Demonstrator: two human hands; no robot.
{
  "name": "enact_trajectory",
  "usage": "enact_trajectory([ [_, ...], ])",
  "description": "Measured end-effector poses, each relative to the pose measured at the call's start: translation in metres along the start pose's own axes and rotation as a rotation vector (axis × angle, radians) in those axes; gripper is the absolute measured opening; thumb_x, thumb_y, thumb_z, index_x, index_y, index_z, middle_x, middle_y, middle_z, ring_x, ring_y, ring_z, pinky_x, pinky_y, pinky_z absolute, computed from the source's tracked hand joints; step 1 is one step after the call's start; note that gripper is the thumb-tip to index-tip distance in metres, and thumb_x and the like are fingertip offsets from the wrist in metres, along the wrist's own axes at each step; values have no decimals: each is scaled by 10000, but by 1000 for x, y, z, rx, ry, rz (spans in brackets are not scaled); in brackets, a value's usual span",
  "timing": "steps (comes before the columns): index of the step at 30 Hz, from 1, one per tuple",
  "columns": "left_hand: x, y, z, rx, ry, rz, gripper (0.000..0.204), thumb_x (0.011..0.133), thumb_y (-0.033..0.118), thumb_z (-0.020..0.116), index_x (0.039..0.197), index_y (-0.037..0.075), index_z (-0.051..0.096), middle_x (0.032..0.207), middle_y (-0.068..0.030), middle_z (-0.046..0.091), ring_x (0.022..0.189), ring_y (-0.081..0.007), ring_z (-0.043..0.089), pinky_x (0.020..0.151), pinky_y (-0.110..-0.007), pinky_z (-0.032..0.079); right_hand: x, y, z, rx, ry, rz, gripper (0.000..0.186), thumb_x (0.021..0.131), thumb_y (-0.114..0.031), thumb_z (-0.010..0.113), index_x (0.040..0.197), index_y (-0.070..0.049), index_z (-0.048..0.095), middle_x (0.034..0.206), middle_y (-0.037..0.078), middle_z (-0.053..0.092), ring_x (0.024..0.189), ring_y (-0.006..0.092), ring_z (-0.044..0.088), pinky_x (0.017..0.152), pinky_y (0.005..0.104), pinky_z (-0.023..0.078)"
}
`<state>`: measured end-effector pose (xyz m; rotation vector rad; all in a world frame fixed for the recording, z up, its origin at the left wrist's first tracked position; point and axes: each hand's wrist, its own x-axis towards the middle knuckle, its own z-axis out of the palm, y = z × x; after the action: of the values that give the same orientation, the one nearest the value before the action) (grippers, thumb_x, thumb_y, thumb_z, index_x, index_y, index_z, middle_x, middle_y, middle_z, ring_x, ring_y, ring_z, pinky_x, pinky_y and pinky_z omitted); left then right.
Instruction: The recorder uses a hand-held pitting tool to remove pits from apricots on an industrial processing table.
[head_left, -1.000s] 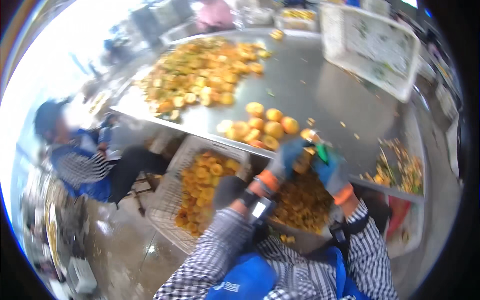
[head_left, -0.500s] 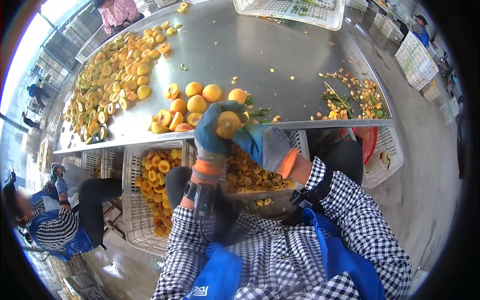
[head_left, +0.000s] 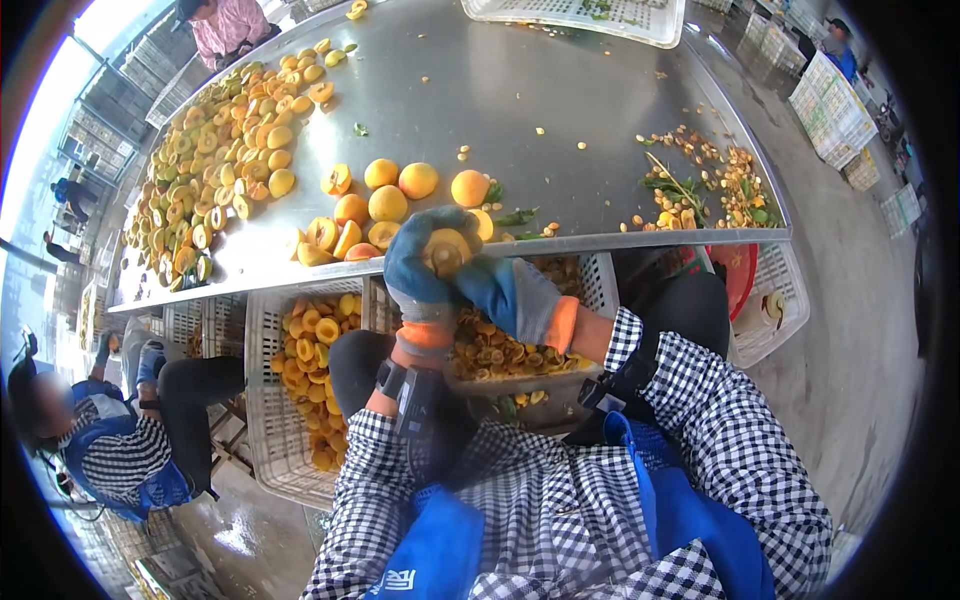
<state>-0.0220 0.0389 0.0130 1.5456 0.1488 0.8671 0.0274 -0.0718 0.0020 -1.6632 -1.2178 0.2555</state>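
Observation:
Just over the table's near edge, my gloved left hand is closed around a halved yellow peach, cut face up with a brown ring in its middle. Against its lower right side presses my gloved right hand, fingers curled; whatever they grip is hidden. Beyond my hands, a small group of whole and halved peaches lies on the metal table. One whole peach sits close behind my left hand. Below my hands, a crate of brownish cut pieces stands between my knees.
Many peach halves cover the table's left side. Pits, scraps and leaves lie at the right. Left of my knee stands a white crate of halves; a red basin sits right. A co-worker sits at left.
Both hands have shifted slightly left and down, still together at the peach half, whose cut face now shows more. The seated co-worker's hands have moved lower.

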Motion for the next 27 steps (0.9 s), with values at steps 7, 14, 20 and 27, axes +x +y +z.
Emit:
enact_trajectory([
  [7, -7, 0, 6, -67, 54, -76, 296, 832, 209, 379, 862, -24, 558, 828, -110, 587, 742, -189, 562, 698, -277, 457, -4, -8, -5, -105, 0, 97, 370, 857, -364, 406, 882, -30, 561, 820, 202, 580, 779, 366, 548, 646, 393, 438],
  [14, -3, 15, 13, 484, 35, 433, 141, 757, 68, 476, 857, 28, 566, 789, -77, 577, 725, -185, 569, 649, -265, 455, -8, -13, 0, 355, 117, 126, 296, 862, -289, 444, 903, -25, 569, 811, 158, 602, 760, 255, 590, 642, 318, 447],
  [20, 20, 23, -19, 726, -363, 462, 188, 688, 5, 533, 876, 23, 532, 740, -95, 573, 673, -229, 572, 602, -288, 455, 1, -8, -20, -36, -11, 206, 315, 849, -319, 455, 842, -24, 567, 755, 182, 585, 695, 347, 565, 607, 382, 440],
  [27, 17, 5, -18, 436, -287, 238, 224, 650, -24, 600, 864, 38, 582, 767, -59, 602, 745, -167, 594, 650, -268, 462, -3, -10, -22, -285, 73, 122, 382, 833, -394, 453, 845, -29, 566, 710, 197, 571, 687, 361, 559, 602, 419, 439],
])
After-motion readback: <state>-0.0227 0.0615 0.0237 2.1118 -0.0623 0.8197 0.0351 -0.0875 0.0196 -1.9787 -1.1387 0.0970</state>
